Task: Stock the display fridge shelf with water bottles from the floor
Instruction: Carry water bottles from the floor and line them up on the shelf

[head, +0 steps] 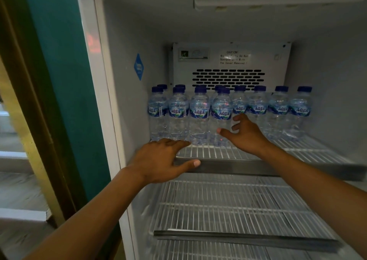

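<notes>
Water bottles (228, 113) with blue caps and AQUA labels stand upright in a row across the far part of the upper wire shelf (210, 153) of the display fridge (127, 41), with a few more behind them at the left end. The right hand (245, 134) reaches in just right of the fourth bottle from the left, fingers spread and gripping nothing; whether the thumb touches that bottle cannot be told. The left hand (160, 160) lies at the shelf's near left corner, fingers straight on the wires, thumb on the metal front rail. A second wire shelf (228, 206) sits below. A vent panel (230, 67) with a caution label covers the far wall.
</notes>
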Tool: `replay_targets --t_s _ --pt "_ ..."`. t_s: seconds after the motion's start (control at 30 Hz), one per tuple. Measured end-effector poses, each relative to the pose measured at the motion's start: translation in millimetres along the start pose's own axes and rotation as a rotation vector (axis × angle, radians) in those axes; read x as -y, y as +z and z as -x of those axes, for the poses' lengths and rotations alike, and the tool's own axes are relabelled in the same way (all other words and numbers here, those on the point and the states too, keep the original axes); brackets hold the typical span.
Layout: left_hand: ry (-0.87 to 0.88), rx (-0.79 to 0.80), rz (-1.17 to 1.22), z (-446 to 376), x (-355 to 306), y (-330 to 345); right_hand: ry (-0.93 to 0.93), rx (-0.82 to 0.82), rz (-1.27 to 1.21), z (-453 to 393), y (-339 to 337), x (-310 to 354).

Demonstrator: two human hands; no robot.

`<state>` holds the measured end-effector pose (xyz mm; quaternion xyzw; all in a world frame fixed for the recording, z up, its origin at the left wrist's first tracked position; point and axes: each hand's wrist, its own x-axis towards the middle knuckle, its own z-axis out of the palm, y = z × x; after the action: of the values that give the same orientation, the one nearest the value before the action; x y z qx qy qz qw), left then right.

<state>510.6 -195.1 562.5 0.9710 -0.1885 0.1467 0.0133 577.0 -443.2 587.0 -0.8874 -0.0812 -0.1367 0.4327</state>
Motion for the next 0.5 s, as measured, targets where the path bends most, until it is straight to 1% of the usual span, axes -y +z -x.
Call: replay_targets --t_s 0.07,0.17,0.3,0.4,0.5 --pt "0.01 -0.017 -0.002 0.7 -1.3 -0.9 -0.022 0.025 0.098 11.6 -9.3 -3.0" --pt "0.059 -0.097 -0.021 3.2 -4.9 -0.8 -0.088 0.062 0.211 37.5 -24.7 -8.5" --pt "0.127 -0.226 -0.092 11.6 -26.9 14.1 -0.279 0.112 0.523 74.0 -37.5 -24.8" --pt "0.107 -0.221 -0.165 19.4 -43.9 25.1 -0.376 0.128 0.721 88.6 -42.8 -36.1" --pt "0.031 -0.178 -0.158 29.1 -55.3 21.4 -0.423 0.121 0.788 101.9 -48.1 -42.2"
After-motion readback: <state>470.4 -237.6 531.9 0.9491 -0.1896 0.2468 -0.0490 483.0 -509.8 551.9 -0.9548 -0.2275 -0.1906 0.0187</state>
